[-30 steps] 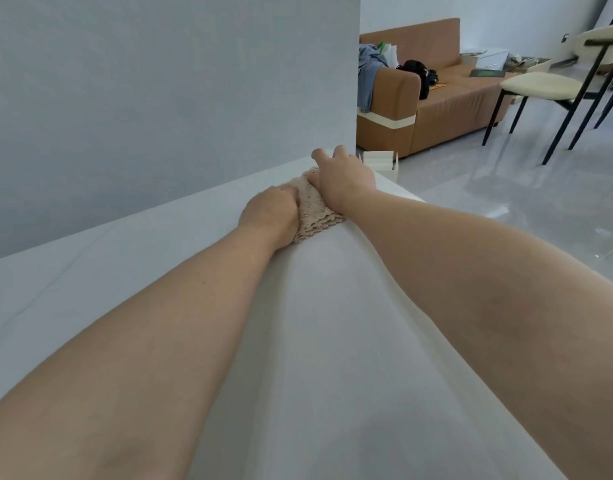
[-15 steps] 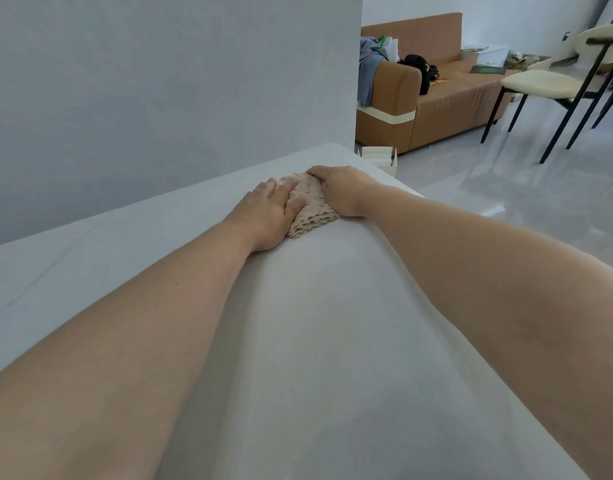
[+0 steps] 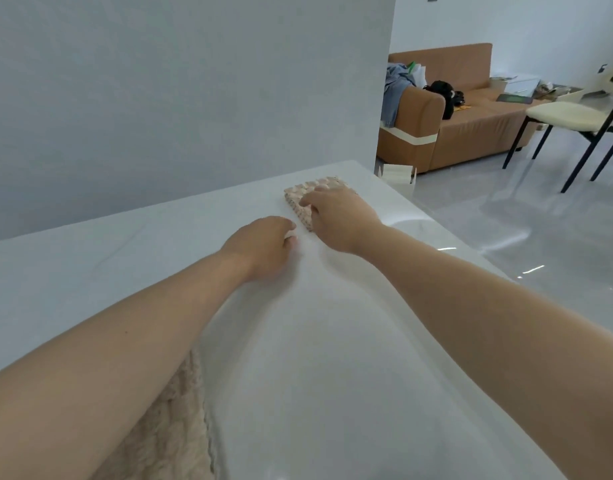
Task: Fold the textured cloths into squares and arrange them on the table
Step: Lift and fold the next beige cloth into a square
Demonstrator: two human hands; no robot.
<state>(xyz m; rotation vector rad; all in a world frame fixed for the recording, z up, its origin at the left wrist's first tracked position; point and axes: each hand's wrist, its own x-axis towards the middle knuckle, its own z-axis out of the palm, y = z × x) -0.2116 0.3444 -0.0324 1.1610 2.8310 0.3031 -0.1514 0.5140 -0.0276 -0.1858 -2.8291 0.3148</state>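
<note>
Right fingers point(image 3: 310, 199) relaxed atop folded cloth point(image 3: 319, 184), left fingers point(image 3: 287, 226) loose, empty on white table point(image 3: 125, 258), tan sofa point(image 3: 478, 128) beyond.

Beige bobble-patterned cloth point(image 3: 319, 183), white table point(image 3: 90, 271), tan cream-striped sofa point(image 3: 478, 126).

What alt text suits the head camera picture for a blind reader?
A person's right hand rests on a folded beige cloth near the far corner of a white table, the left hand beside it. Another fluffy cloth lies nearer.
</note>
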